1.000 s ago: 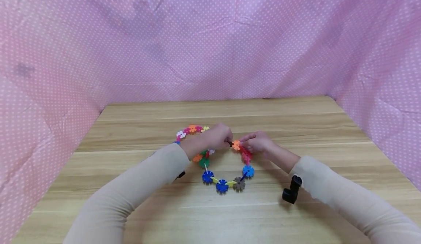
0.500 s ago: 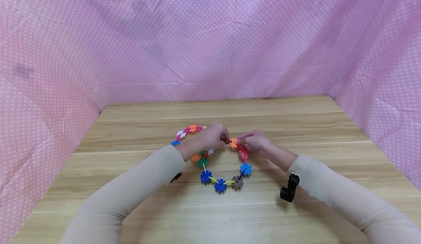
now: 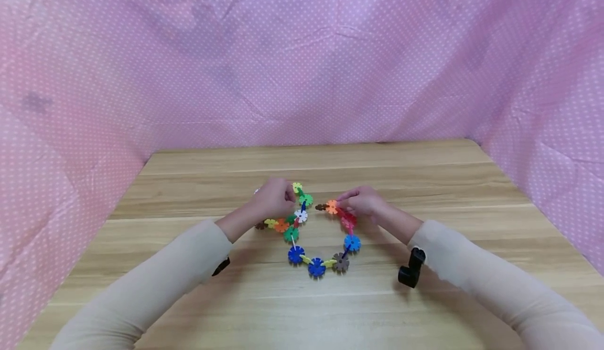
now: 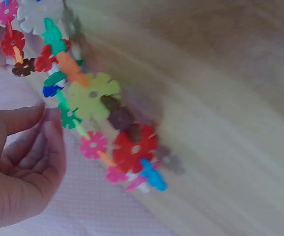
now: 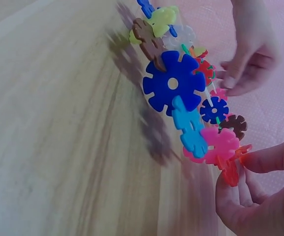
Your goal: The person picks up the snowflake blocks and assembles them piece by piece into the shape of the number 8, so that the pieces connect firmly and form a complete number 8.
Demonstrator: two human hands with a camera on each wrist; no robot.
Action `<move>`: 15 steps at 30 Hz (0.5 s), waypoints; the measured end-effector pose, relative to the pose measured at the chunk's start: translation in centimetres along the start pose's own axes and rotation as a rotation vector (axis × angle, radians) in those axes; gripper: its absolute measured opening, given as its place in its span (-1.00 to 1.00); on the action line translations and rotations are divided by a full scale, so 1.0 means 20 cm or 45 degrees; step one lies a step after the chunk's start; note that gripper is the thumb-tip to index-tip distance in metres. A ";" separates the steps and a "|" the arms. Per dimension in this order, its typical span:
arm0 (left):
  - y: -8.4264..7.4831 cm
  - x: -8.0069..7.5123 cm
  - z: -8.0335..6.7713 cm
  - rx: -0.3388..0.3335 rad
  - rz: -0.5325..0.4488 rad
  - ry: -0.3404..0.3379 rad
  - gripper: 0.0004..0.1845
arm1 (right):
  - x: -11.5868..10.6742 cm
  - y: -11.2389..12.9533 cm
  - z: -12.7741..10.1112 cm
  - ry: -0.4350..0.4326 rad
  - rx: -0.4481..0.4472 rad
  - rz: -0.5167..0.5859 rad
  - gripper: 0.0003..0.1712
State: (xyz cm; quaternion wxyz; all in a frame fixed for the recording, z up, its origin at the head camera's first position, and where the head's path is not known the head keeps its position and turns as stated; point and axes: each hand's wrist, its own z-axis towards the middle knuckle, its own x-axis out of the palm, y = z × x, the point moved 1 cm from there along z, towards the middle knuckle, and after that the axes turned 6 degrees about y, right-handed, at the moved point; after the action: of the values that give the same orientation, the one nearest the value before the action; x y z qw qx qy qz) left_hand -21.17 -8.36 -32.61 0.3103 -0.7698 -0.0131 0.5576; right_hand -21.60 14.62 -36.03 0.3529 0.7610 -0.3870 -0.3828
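A chain of colourful notched plastic snowflake discs point(image 3: 316, 267) lies on the table, part of it forming a loop with a gap at its far side. In the right wrist view, my right hand point(image 5: 267, 189) pinches a translucent red snowflake disc point(image 5: 230, 172) beside a pink disc point(image 5: 215, 143). Just left of that hand, an orange disc point(image 3: 332, 207) and a brown disc point(image 3: 321, 208) form one chain end. My left hand point(image 3: 272, 199) hovers over the left loop with its fingers loosely curled and nothing visible in them. Near its fingertips is a green disc point(image 4: 69, 115). It hides part of the left loop.
The wooden table point(image 3: 424, 171) extends on all sides of the chain. A pink dotted cloth point(image 3: 302, 66) hangs behind it and at both sides. Black wrist cameras sit at both cuffs, the right one point(image 3: 411, 268) close to the tabletop.
My left hand has let go of the brown disc and moved left over the other loop, uncovering the yellow, green and white discs. My right hand has shifted slightly left with the chain.
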 end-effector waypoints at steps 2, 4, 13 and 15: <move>0.02 0.01 0.00 -0.039 0.008 0.040 -0.90 | 0.00 0.00 0.01 0.000 0.001 -0.002 -0.66; 0.04 0.03 0.01 -0.061 0.014 0.079 -0.90 | 0.00 0.00 0.01 0.004 0.008 0.010 -0.66; 0.08 0.07 0.05 -0.144 -0.142 0.139 -0.92 | 0.03 0.01 0.05 0.025 -0.025 -0.019 -0.67; 0.08 0.06 0.05 -0.165 -0.181 0.152 -0.91 | 0.04 0.01 0.05 0.025 -0.025 -0.035 -0.69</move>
State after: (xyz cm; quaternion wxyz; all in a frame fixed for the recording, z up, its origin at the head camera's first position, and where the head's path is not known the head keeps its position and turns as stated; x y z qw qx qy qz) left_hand -22.02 -8.71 -34.63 0.2988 -0.8173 -0.0852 0.4853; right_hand -22.24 13.64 -36.53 0.3589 0.7665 -0.3692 -0.3838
